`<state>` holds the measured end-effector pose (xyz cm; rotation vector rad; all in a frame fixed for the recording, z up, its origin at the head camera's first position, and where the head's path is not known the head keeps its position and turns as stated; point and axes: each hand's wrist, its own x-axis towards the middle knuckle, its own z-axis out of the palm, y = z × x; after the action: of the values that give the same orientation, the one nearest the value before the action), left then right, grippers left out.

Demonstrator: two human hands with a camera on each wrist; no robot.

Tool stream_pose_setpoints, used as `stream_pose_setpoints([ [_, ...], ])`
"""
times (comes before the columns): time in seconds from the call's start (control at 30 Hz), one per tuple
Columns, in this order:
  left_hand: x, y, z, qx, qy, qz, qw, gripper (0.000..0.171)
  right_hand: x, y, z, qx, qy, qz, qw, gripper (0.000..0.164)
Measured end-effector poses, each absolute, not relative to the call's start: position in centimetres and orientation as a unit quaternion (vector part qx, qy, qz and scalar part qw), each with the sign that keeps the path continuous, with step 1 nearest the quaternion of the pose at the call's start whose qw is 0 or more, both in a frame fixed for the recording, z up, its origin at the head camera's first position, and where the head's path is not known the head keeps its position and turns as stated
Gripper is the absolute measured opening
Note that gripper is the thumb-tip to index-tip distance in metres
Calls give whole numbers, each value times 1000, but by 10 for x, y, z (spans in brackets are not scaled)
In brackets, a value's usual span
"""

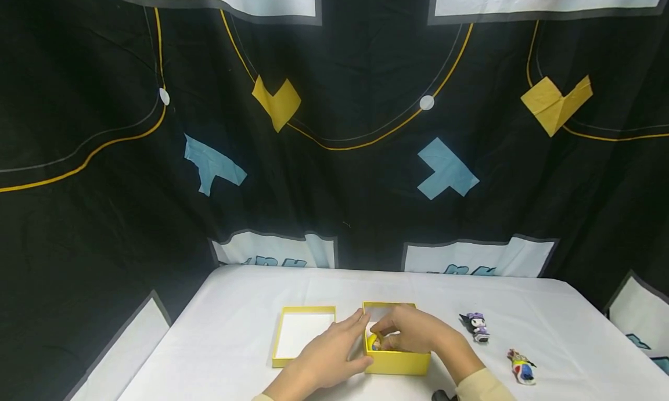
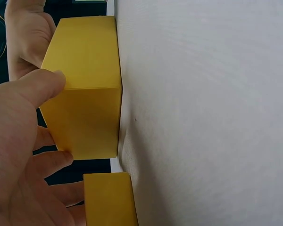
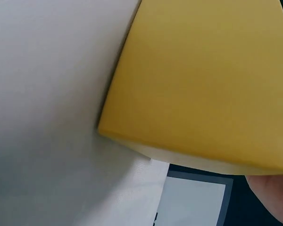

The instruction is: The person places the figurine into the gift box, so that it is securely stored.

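Observation:
A yellow open-topped box (image 1: 397, 363) stands on the white table. My left hand (image 1: 334, 354) lies along its left side with fingers nearly straight; in the left wrist view the thumb (image 2: 49, 82) touches the near corner and a fingertip sits at the far one. My right hand (image 1: 410, 328) reaches into the box from the right, fingers bent, and pinches a small figurine (image 1: 373, 340) with a yellow top. Its lower part is hidden by the box wall and fingers. The right wrist view shows mostly the outside of the box (image 3: 203, 84).
Left of the box lies its shallow yellow-rimmed lid (image 1: 278, 362), white inside. To the right are a purple and black figurine (image 1: 478, 327) and a red, yellow and blue one (image 1: 521, 367). A dark patterned curtain (image 1: 345, 215) hangs behind the table (image 1: 230, 320).

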<state>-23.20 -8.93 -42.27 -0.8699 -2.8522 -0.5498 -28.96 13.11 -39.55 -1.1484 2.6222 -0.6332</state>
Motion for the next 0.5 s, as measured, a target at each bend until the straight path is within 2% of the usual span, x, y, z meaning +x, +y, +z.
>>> stream_pose_setpoints([
  [0.23,-233,-90,-424,-287,-939,-180,58,78,-282,136,-394,-376,894,-228,88,32],
  [0.5,-231,-89,-422,-279,-943,-175,53,78,-274,145,-394,-360,902,-232,46,45],
])
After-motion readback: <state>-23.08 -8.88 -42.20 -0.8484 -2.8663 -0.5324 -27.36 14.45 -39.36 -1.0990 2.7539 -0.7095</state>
